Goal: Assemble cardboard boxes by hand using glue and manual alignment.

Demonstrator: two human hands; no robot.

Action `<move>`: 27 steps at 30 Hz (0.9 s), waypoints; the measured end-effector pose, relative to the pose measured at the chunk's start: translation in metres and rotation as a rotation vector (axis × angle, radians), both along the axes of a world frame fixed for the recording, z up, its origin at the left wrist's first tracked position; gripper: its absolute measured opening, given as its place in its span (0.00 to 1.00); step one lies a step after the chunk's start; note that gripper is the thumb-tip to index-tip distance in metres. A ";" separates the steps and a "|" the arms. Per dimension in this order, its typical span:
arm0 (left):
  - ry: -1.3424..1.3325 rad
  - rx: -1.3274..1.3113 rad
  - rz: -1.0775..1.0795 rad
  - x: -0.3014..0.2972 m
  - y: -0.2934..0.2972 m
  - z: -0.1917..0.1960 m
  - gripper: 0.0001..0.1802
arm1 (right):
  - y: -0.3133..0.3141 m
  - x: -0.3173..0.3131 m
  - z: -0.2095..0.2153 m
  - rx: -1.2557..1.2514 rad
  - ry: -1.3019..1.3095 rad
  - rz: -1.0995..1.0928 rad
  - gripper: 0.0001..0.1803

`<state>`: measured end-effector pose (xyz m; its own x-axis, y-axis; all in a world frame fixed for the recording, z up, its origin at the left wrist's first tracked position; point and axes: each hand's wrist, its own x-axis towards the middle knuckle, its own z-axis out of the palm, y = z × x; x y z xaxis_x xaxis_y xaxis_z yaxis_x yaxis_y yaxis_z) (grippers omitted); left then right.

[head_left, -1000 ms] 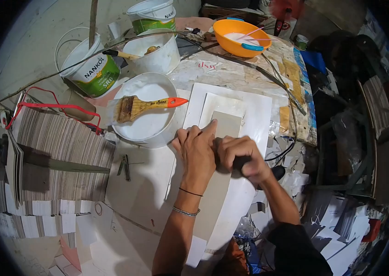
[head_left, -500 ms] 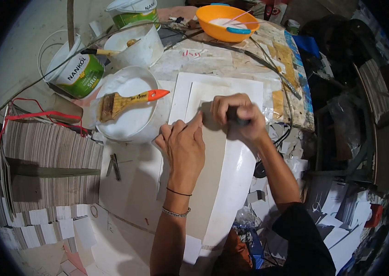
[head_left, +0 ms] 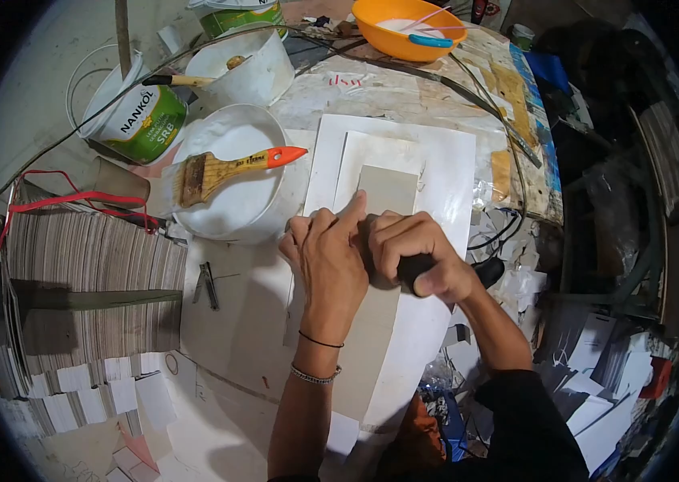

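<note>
A long grey board strip (head_left: 389,186) lies on white sheets (head_left: 444,161) in front of me. My left hand (head_left: 327,261) rests along the strip's left side, its index finger stretched forward on it and the other fingers spread. My right hand (head_left: 424,253) is wrapped round a dark, rounded tool (head_left: 413,271) over the strip, close to the left hand. My fingers cover much of the tool, so its exact kind is not visible. Left of the hands, a wooden-handled brush (head_left: 223,173) with an orange tip lies across a white tub (head_left: 279,205) of white paste.
A strapped stack of grey boards (head_left: 98,281) stands at the left. Small metal clippers (head_left: 209,285) lie beside it. Farther back are a green-and-white bucket (head_left: 143,120), a second white tub (head_left: 263,76) and an orange basin (head_left: 404,36). A dark cable (head_left: 476,104) crosses the table.
My right hand has moved nearer to me along the strip with the dark tool, uncovering the strip's far end. My left hand keeps its place on the strip. The view has shifted slightly.
</note>
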<state>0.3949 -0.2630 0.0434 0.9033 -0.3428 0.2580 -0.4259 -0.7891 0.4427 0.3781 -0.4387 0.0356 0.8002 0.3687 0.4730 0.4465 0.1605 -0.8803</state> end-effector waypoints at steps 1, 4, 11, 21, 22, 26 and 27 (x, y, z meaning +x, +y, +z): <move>-0.006 0.027 0.020 -0.001 0.001 0.000 0.23 | 0.000 0.005 -0.001 0.083 0.110 -0.003 0.33; -0.025 0.033 0.036 0.001 -0.002 -0.002 0.21 | -0.018 0.044 0.002 0.182 0.119 -0.168 0.39; -0.001 -0.007 0.011 -0.002 0.003 0.001 0.21 | 0.005 0.001 0.005 0.061 0.090 -0.039 0.37; 0.010 0.019 0.027 -0.007 0.005 0.004 0.24 | 0.005 0.001 0.003 0.070 0.092 0.005 0.29; 0.016 0.032 0.034 -0.009 0.010 0.002 0.24 | 0.008 0.007 -0.002 0.194 0.180 0.023 0.31; 0.001 -0.032 0.026 -0.005 -0.001 0.002 0.22 | -0.028 0.044 0.003 0.112 0.159 -0.230 0.27; 0.007 -0.030 0.024 -0.008 0.000 0.002 0.22 | -0.020 0.031 0.001 -0.093 -0.002 -0.342 0.23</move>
